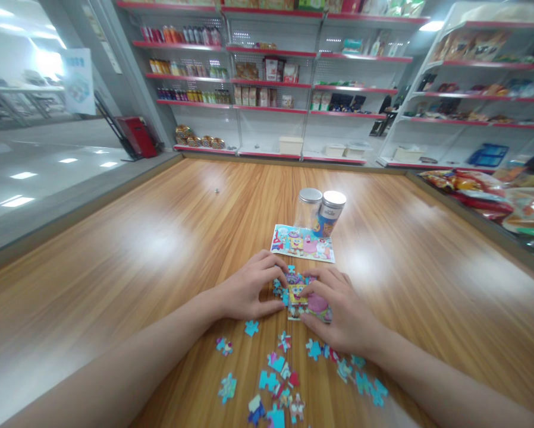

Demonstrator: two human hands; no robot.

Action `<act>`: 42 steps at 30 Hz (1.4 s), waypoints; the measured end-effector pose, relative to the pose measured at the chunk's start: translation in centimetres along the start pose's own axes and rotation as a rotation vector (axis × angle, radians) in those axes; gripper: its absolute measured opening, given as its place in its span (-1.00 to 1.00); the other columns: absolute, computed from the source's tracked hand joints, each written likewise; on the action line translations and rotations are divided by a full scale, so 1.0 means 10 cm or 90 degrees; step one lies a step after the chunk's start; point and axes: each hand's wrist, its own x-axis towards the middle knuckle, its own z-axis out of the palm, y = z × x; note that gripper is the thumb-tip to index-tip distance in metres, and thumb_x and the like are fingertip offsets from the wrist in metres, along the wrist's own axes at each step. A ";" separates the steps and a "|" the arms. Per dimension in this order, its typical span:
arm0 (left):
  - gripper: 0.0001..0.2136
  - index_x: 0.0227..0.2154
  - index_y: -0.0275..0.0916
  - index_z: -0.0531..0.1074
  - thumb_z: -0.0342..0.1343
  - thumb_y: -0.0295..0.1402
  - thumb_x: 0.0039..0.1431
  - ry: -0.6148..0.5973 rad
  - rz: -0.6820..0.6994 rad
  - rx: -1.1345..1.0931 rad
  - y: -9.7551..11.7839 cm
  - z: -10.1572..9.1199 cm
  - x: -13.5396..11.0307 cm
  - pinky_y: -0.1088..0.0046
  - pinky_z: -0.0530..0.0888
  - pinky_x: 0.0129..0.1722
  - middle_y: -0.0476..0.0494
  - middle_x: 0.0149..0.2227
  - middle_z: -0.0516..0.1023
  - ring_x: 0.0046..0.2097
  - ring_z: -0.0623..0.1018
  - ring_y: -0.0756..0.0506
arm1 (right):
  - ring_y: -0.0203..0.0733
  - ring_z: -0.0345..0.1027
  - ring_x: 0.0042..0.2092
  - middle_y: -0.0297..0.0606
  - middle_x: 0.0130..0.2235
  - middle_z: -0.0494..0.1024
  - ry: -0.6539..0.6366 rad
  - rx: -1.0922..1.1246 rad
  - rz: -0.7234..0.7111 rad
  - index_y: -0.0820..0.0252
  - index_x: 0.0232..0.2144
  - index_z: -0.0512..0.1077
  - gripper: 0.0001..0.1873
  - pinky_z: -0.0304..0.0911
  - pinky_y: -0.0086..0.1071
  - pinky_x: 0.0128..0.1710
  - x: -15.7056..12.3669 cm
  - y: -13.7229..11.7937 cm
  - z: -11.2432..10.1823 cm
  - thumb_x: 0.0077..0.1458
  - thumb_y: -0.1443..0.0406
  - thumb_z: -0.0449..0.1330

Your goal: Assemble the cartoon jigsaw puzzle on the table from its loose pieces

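My left hand [249, 288] and my right hand [341, 312] cup a partly joined cartoon jigsaw section [297, 297] from either side, with fingertips on its edges. Much of the section is hidden by my fingers. Loose blue-edged jigsaw pieces [271, 377] lie scattered on the wood below my hands, nearest my right wrist. Beyond my fingertips lies a printed picture card [302, 244] showing cartoon characters. Behind the card stand a transparent jar with a silver lid [309, 209] and a blue cylindrical can [330, 215], touching or nearly so.
The wooden table [160, 238] has a raised border. A small metal object [216, 191] sits on it farther out. Colourful snack bags [481, 196] pile up past the right edge. White shelves with red trim [267, 77] stand beyond the far edge.
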 end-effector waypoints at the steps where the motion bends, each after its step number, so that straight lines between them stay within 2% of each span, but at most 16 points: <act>1: -0.78 -0.17 -0.22 0.48 0.29 -0.28 0.15 0.000 -0.001 -0.001 0.00 0.00 0.00 0.14 0.38 0.14 -0.25 0.01 0.44 0.09 0.38 -0.24 | 0.14 0.27 0.14 -0.10 0.07 0.45 0.000 -0.001 0.000 0.10 -0.16 0.50 -0.71 0.18 0.01 0.08 0.00 0.00 0.00 0.02 0.26 0.36; 13: -0.82 -0.25 -0.21 0.51 0.26 -0.22 0.21 -0.017 -0.004 0.006 -0.04 0.02 -0.01 0.16 0.34 0.17 -0.23 0.03 0.43 0.10 0.37 -0.22 | 0.13 0.27 0.14 -0.10 0.06 0.45 -0.004 -0.006 0.000 0.10 -0.16 0.50 -0.72 0.17 0.00 0.08 0.00 0.00 0.00 0.04 0.25 0.35; 42: -0.86 -0.29 -0.22 0.52 0.25 -0.26 0.21 -0.012 0.013 0.014 -0.04 0.02 0.00 0.15 0.36 0.15 -0.23 0.04 0.42 0.10 0.37 -0.22 | 0.11 0.28 0.12 -0.13 0.06 0.46 -0.006 -0.012 0.009 0.09 -0.17 0.49 -0.74 0.18 0.00 0.08 0.00 -0.01 0.00 0.05 0.25 0.34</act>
